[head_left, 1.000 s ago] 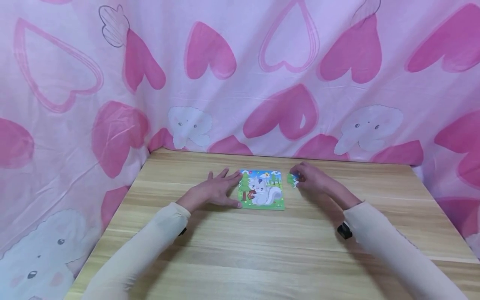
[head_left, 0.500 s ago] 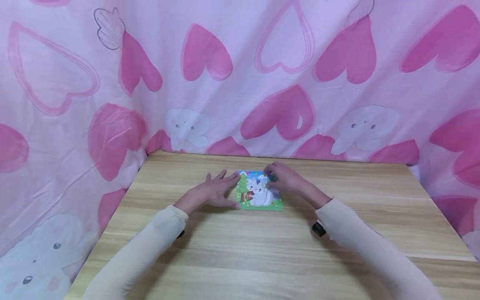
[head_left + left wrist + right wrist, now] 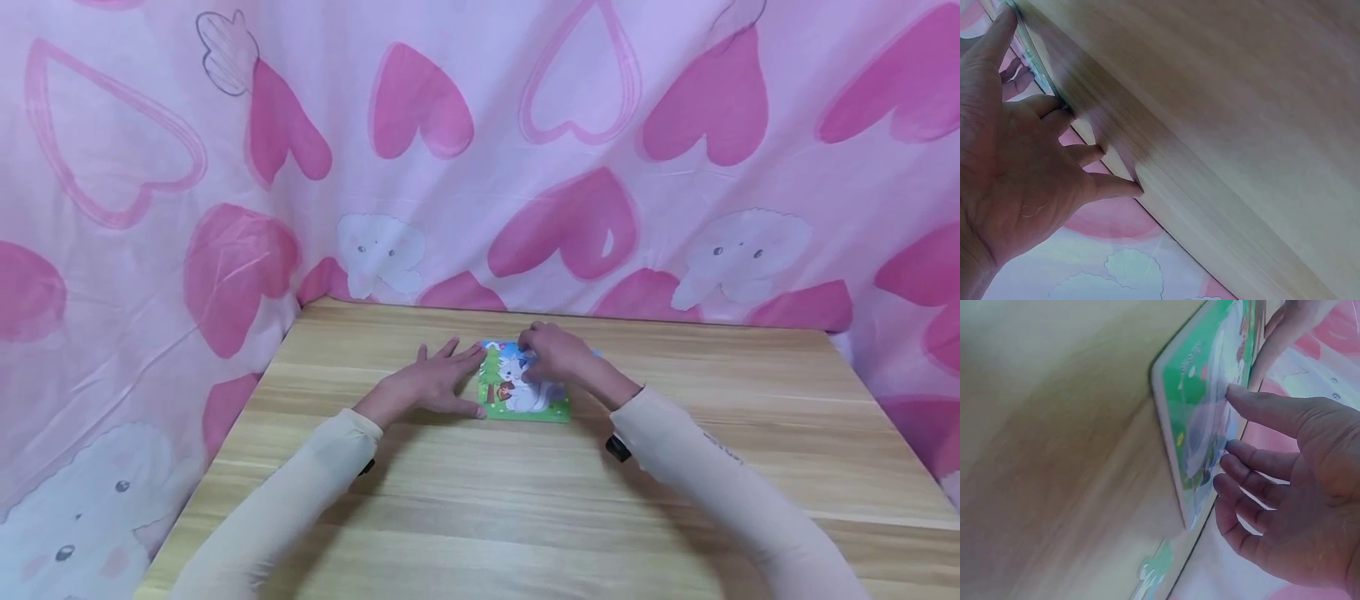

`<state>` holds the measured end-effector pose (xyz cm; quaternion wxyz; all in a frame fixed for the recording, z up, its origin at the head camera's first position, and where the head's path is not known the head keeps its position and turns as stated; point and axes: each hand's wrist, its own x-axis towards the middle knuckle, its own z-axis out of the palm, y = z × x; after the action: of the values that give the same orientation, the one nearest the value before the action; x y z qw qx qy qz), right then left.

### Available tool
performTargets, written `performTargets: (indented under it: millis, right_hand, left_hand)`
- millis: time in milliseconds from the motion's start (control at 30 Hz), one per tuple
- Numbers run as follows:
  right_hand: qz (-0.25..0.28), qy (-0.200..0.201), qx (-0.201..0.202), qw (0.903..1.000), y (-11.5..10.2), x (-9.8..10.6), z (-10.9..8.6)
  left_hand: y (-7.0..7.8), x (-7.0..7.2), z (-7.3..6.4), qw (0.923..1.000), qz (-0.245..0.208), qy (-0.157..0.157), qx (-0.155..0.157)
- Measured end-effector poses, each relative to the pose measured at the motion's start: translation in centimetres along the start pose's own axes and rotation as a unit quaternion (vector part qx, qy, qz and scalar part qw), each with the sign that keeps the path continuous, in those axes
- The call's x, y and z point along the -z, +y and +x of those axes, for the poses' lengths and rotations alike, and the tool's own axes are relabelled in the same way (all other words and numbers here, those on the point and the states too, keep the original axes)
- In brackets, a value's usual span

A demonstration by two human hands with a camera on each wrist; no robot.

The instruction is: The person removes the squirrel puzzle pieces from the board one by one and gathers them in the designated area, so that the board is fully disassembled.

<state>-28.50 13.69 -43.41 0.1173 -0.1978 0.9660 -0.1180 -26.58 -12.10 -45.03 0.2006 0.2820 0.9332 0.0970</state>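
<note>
A square squirrel picture puzzle [image 3: 525, 408] lies on the wooden table. My left hand [image 3: 435, 382] is spread beside it, thumb and fingertips at its left edge; the left wrist view shows this palm [image 3: 1035, 181] with fingers apart. Over the puzzle's upper right part is my right hand [image 3: 555, 357], fingers bent downward. In the right wrist view, this hand's thumb [image 3: 1266, 409] and fingertips stand apart close at the puzzle surface [image 3: 1179, 394], with nothing visible gripped between them. The right hand hides part of the picture.
A loose green puzzle piece [image 3: 1157, 565] lies on the table off the puzzle's right side, mostly hidden behind the right wrist in the head view. A pink curtain [image 3: 450, 192] with hearts hangs along the table's back edge and left side. Bare wood [image 3: 487, 517] fronts the puzzle.
My right hand has moved left from the loose pieces beside the puzzle onto the picture, then slightly further left. The left hand has stayed at the left edge.
</note>
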Motion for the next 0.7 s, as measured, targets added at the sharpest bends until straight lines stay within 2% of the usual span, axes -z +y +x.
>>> performTargets:
  millis: [333,700]
  right_hand:
    - [0.048,-0.016,0.015,0.9986,0.8,0.5,0.6]
    - [0.093,0.024,0.049,0.9941,1.3,-0.1,0.5]
  left_hand:
    - [0.4,0.2,0.4,0.9999,0.012,-0.004,-0.01]
    - [0.1,0.3,0.1,0.9999,0.012,-0.004,-0.004]
